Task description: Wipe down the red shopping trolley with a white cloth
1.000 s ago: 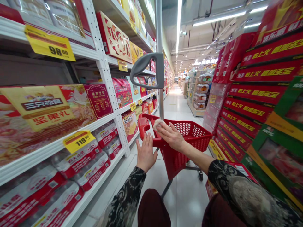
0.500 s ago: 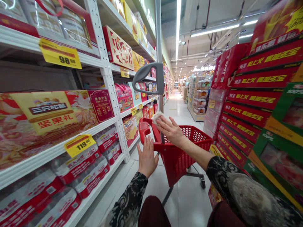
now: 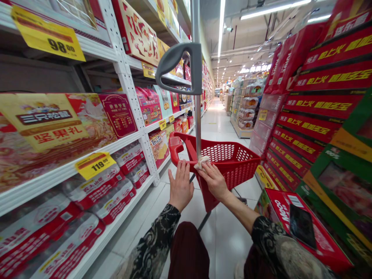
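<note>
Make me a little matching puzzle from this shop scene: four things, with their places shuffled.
Things
1. Pale cloth
2. Phone
3. Grey handle
4. Left hand

Places
A. On the upright metal pole, above the cart
B. At the cart's red front edge, fingers extended
C. Under the fingers of the right hand
D. Lying on a red box

Pairs: 1-C, 2-D, 3-A, 4-B

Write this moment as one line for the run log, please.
left hand: open, at rim of red basket | right hand: holding white cloth at rim beside metal pole | phone: on red box
</note>
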A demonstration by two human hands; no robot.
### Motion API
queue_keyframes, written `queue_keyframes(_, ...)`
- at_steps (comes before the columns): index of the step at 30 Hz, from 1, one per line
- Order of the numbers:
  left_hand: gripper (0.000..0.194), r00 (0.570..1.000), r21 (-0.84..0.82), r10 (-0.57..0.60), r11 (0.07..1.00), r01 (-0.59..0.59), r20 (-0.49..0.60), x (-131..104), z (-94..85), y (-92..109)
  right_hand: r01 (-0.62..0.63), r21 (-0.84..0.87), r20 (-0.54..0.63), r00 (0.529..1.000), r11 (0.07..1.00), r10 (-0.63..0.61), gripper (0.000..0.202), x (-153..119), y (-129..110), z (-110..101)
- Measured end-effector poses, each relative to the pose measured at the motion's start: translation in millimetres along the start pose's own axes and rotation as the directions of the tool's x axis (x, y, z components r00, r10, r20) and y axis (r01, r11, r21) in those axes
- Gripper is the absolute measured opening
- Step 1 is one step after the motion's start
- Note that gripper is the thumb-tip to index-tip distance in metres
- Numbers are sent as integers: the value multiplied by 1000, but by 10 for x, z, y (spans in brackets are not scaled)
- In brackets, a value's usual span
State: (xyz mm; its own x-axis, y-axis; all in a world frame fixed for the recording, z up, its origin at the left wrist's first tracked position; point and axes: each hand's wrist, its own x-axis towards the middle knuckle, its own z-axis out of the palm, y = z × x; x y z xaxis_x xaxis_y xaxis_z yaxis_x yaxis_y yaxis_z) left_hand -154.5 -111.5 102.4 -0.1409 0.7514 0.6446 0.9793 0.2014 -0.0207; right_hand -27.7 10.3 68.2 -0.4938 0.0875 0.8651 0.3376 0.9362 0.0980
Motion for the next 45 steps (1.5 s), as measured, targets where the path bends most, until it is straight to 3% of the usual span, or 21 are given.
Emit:
queue_keyframes(7, 67, 983, -15, 120, 993, -119, 136, -405, 273, 106, 20, -24, 126, 992, 1000, -17, 35, -727, -49, 149)
queue_keyframes(10, 68, 980, -13, 132, 991, -132, 147, -420, 306, 90, 38, -1, 117, 992, 999, -38, 35, -657, -48, 71)
queue_keyframes(14, 68, 987, -1, 108, 994, -109, 120, -318, 258, 53, -41, 5, -33, 999, 999, 41, 35, -211, -79, -37)
queue_keyframes(17, 68, 991, 8, 86, 996, -87, 107, -277, 245, 40, -51, -7, -58, 997, 999, 51, 35, -9, -105, 11)
queue_keyframes(20, 68, 986, 15, 105, 994, -108, 132, -339, 311, 27, -18, -20, 7, 1000, 1000, 18, 35, -135, -125, 148)
queue_keyframes(24, 69, 971, 26, 145, 988, -153, 189, -516, 473, -9, 34, -42, 129, 991, 999, -29, 35, -594, -136, 306)
queue_keyframes(28, 70, 969, 31, 150, 987, -159, 197, -597, 567, -51, 107, -28, 250, 963, 994, -97, 33, -896, -136, 308)
queue_keyframes(31, 70, 976, 32, 132, 990, -139, 170, -526, 539, -78, 91, -1, 201, 976, 996, -89, 32, -763, -133, 194)
queue_keyframes(35, 70, 991, 40, 81, 996, -86, 110, -366, 440, -88, 12, 1, -1, 1000, 1000, -12, 33, -239, -116, 43)
queue_keyframes(38, 69, 991, 36, 87, 995, -91, 100, -327, 416, -75, -19, -15, -25, 1000, 1000, 19, 32, -42, -108, 74)
queue_keyframes(40, 69, 987, 28, 109, 993, -114, 118, -362, 439, -63, -10, -22, 14, 1000, 1000, 10, 32, -136, -116, 163)
queue_keyframes(45, 66, 970, 3, 169, 985, -173, 175, -514, 537, -34, 25, -34, 158, 987, 999, -19, 34, -749, -128, 369)
